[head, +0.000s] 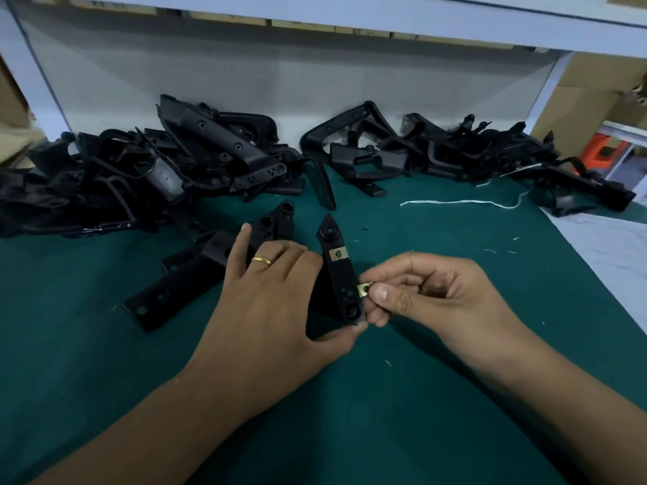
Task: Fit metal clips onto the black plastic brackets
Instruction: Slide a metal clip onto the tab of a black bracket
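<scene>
Right now the black bracket (pixel 338 274) stands tilted above the green mat (pixel 105 362), its pointed end away from the person and its rounded end nearest them. The left hand (pixel 276 295) grips this bracket from its left side, fingers curled around the edge and thumb under the rounded end; a gold ring (pixel 262 260) sits on one finger. One brass-coloured metal clip (pixel 338 254) is already seated on the bracket, just below the pointed end. The right hand (pixel 430 295) pinches a second metal clip (pixel 364 289) between thumb and forefinger, holding it against the bracket's right edge, lower down than the fitted clip; whether it has slid onto the plastic I cannot tell. Left of the bracket, partly under the left hand, several loose flat brackets (pixel 175 292) lie on the mat. Beyond the bracket, toward the back wall, two heaps of black plastic parts spread out: a left heap (pixel 140 169) and a right heap (pixel 455 152). A white string (pixel 455 203) lies on the mat beyond the bracket to its right, in front of the right heap.
</scene>
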The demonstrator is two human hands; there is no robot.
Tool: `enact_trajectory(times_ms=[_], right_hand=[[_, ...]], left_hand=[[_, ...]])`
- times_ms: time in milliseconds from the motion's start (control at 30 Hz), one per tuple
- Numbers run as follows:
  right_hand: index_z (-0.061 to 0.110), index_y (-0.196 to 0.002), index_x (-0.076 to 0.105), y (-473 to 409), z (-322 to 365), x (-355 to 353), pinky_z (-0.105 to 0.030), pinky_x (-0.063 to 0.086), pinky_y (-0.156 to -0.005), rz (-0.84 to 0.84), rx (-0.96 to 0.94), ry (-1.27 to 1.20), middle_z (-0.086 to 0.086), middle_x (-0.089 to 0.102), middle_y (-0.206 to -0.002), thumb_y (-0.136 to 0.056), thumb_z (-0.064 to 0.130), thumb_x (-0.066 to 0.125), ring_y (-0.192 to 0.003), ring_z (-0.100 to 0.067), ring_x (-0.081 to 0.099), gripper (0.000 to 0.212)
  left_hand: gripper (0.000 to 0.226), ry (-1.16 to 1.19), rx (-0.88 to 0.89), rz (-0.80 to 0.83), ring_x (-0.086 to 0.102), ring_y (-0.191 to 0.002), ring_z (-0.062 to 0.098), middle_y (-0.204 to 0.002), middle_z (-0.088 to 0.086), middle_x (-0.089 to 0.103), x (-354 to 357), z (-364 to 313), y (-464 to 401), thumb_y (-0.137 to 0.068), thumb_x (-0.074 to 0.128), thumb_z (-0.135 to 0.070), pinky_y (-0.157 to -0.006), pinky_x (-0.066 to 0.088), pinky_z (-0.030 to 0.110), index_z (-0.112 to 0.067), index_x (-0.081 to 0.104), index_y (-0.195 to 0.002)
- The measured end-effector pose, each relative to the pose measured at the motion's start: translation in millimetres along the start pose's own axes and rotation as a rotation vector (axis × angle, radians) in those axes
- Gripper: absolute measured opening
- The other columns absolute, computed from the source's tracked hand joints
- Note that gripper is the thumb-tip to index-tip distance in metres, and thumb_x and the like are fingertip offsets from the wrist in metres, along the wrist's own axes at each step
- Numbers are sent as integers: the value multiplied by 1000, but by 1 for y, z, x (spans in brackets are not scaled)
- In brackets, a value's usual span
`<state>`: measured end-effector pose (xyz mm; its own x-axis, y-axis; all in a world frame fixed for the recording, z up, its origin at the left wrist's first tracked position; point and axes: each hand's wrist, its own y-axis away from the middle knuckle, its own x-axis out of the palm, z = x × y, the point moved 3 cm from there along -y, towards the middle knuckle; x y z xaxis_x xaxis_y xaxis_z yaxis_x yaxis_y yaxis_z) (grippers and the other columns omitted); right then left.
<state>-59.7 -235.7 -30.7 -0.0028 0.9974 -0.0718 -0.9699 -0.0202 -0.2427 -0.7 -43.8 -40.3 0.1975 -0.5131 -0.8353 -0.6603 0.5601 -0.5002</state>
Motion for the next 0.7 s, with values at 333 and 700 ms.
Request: enact_trajectory(times_ms=[333,700], right_hand=[[6,-105,80,2,-2,-5,-28,58,-78,39,111,-73,-17,76,-91,-88,15,73,-81,-22,72,21],[-6,-116,72,2,-1,-6,-33,59,-84,121,235,-240,-32,71,-103,-95,8,63,-94,-34,72,27]], left_hand=[[63,-4,21,30,55,-122,17,-111,-10,64,1,0,0,-81,53,-76,-122,21,59,-22,61,-111],[61,26,43,44,54,-122,15,-108,-14,65,3,-1,1,-81,53,-77,-122,22,58,-23,61,-110]])
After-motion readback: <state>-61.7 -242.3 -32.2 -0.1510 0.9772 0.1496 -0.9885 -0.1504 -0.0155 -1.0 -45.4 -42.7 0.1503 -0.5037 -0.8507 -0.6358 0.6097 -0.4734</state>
